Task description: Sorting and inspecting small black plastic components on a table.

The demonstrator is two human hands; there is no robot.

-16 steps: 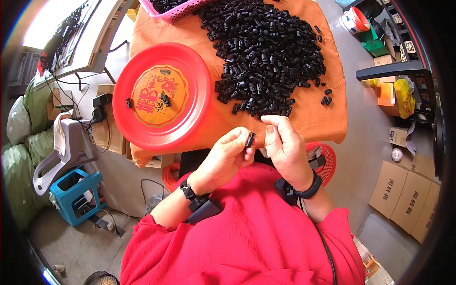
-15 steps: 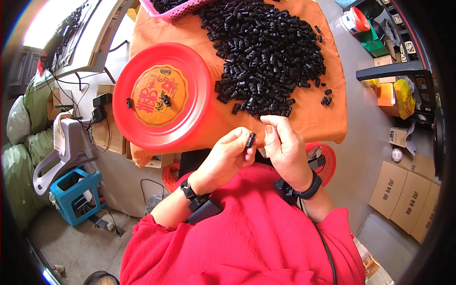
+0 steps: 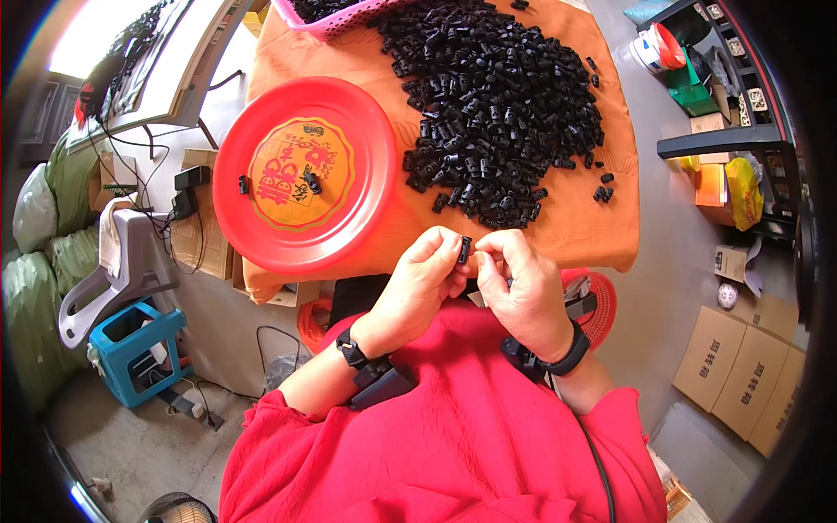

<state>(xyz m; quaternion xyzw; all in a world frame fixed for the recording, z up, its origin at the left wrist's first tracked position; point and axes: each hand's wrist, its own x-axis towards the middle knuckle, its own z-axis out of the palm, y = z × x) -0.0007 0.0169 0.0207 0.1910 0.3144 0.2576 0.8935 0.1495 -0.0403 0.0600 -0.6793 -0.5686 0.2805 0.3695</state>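
My left hand (image 3: 410,292) pinches a small black plastic cord lock (image 3: 464,251) between thumb and forefinger, holding it upright just off the table's near edge. Close on its right, my right hand (image 3: 528,298) has thumb and forefinger pressed together; whatever they grip, if anything, is too small to make out. Beyond both hands a large heap of black cord locks (image 3: 501,113) spreads over the orange cloth (image 3: 621,213). To the left lies a round red plate (image 3: 370,187) with a few cord locks on it.
A pink basket (image 3: 330,28) of black parts stands at the table's far left. Several stray cord locks lie right of the heap. On the floor are a blue stool (image 3: 139,349) at left and cardboard boxes (image 3: 741,370) at right. Black shelving (image 3: 715,144) rises beyond the table's right side.
My right hand has drawn its raised forefinger down into a pinch and come close to the cord lock. The left hand has tilted the cord lock more upright. The whole view has shifted slightly.
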